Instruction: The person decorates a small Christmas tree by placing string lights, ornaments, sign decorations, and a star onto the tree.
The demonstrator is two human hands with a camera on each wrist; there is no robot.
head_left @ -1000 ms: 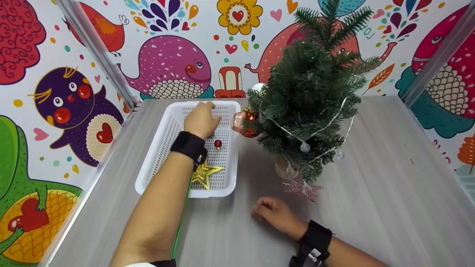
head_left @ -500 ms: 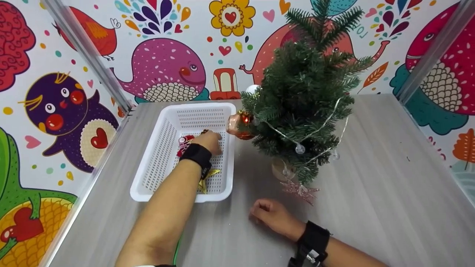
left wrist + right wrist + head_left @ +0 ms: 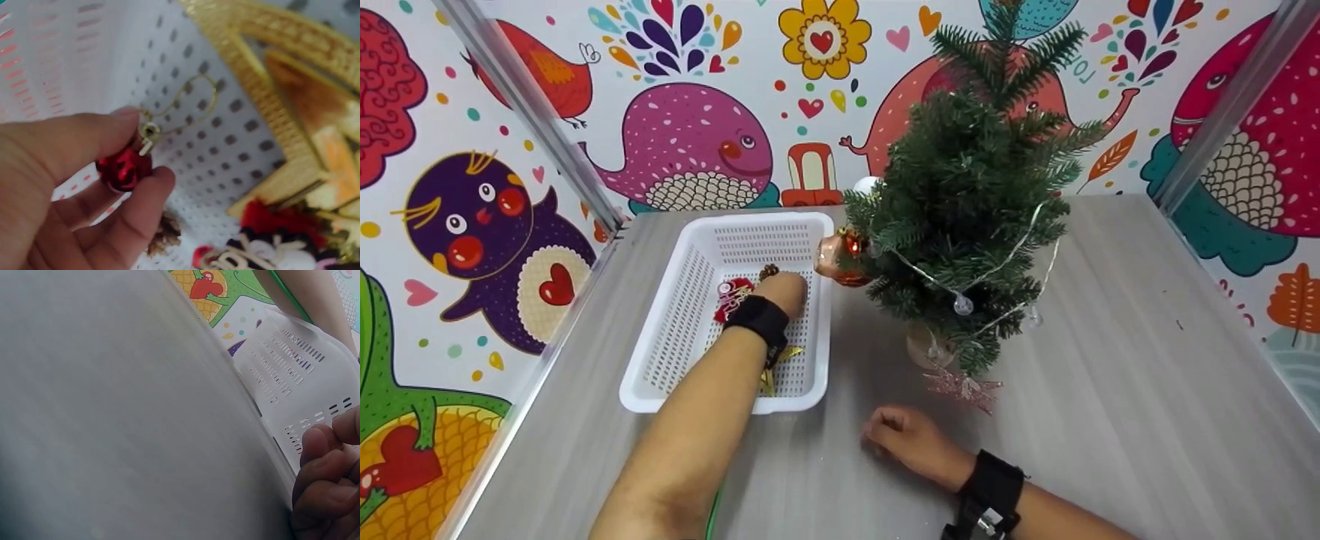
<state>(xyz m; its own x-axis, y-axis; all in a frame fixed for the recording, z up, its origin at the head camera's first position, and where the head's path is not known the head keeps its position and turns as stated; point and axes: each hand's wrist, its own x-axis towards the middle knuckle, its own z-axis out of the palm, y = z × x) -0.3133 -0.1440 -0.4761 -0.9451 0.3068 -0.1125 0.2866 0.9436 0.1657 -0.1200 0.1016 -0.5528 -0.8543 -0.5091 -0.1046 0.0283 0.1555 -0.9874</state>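
Inside the white basket, my left hand is low down, its fingertips hidden in the head view. The left wrist view shows that hand pinching a small shiny red bauble between thumb and fingers. A gold string loop sticks out from its cap. Around it in the basket lie a gold star, a pine cone and a red ornament with white parts. My right hand rests on the table with loosely curled fingers, holding nothing.
Right of the basket stands a small green Christmas tree with a string of clear bulbs. An orange-red ornament hangs close to the basket's rim. A pink glitter star hangs low at the tree's front. A patterned wall closes off the back.
My left hand has come down from the basket's far end toward its middle and taken hold of the red bauble, which lay on the basket floor. The right hand stays in place.
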